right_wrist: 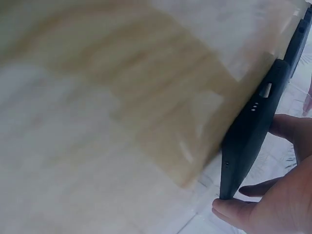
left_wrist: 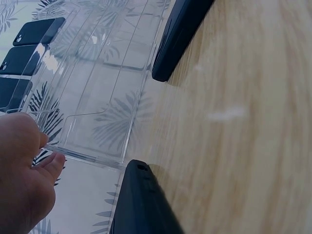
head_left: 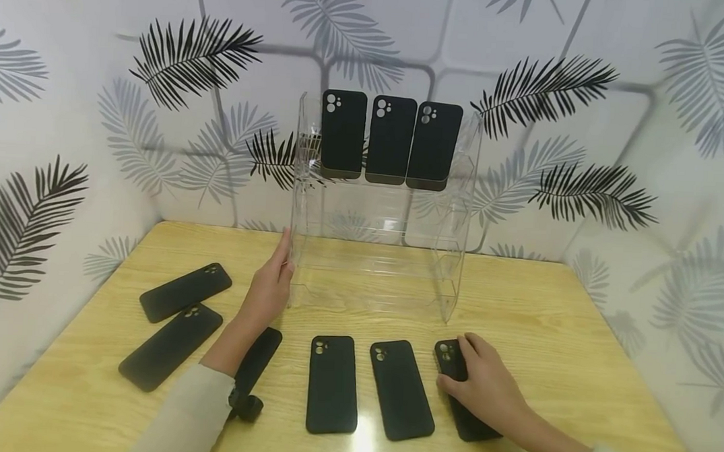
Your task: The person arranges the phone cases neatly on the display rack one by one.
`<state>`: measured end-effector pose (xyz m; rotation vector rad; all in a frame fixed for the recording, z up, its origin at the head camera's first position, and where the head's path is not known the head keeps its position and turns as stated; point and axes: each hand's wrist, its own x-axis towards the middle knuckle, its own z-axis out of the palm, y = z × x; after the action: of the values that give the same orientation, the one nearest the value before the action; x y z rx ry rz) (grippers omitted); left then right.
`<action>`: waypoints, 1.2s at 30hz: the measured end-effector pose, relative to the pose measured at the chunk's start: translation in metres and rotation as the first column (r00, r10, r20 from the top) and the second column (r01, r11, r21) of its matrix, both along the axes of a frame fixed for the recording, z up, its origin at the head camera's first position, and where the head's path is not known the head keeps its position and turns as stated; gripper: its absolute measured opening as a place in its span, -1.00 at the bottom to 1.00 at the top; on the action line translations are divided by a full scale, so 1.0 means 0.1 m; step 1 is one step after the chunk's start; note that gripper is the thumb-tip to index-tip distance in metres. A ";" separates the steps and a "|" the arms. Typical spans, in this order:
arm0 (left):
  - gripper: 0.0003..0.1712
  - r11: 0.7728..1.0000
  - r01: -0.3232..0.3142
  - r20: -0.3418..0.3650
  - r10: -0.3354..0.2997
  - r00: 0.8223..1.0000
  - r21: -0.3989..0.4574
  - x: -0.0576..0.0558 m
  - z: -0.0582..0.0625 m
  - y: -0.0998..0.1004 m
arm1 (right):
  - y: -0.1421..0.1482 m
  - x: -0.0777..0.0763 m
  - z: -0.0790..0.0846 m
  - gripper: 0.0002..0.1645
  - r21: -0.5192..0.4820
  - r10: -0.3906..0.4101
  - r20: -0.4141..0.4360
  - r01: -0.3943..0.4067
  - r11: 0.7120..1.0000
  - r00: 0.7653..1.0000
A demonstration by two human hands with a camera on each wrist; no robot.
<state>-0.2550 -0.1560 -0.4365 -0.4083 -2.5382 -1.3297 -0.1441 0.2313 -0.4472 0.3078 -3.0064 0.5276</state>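
A clear acrylic stepped display rack (head_left: 451, 299) stands at the back of the wooden table. My left hand (head_left: 269, 288) holds its left side; in the left wrist view, that hand's thumb and fingers (left_wrist: 54, 163) pinch the rack's edge. On the table at the right, my right hand (head_left: 491, 387) grips a black phone case (head_left: 473, 426) across its width. The right wrist view has this case (right_wrist: 251, 122) edge-on, between thumb and fingers. Its camera cutout is at the far end. Two more black cases, the middle one (head_left: 400, 389) and another (head_left: 333, 384), lie to its left.
Three black cases, the middle one (head_left: 392, 140) among them, lean side by side on the rack's top tier. Two cases (head_left: 186, 291) lie at the table's left. Another case (head_left: 258, 360) is partly hidden under my left forearm. A leaf-patterned backdrop (head_left: 68, 139) encloses the table.
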 end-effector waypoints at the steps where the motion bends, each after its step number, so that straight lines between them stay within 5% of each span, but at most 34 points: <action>1: -0.16 1.000 0.001 -0.001 -0.001 1.000 0.001 0.00 0.00 0.00 | 0.00 -0.01 0.02 0.01 0.001 0.006 -0.022 -0.006 1.000 1.000; 8: -0.17 1.000 0.002 0.000 -0.002 1.000 0.003 0.00 0.00 0.00 | 0.00 -0.11 0.21 -0.05 0.000 0.034 -0.173 -0.035 0.999 0.984; 22: -0.17 1.000 -0.008 -0.012 0.008 1.000 -0.004 0.00 0.01 0.01 | -0.04 -0.36 0.63 -0.03 -0.080 0.011 -0.289 -0.036 0.996 0.957; 36: -0.16 1.000 -0.003 -0.008 0.003 1.000 0.007 0.00 0.00 0.00 | -0.16 -0.81 1.13 0.02 -0.186 -0.057 -0.400 -0.020 0.982 0.915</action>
<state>-0.2548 -0.1556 -0.4363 -0.4080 -2.5259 -1.3334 -0.2250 0.2150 -0.3342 0.3276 -2.5364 0.6472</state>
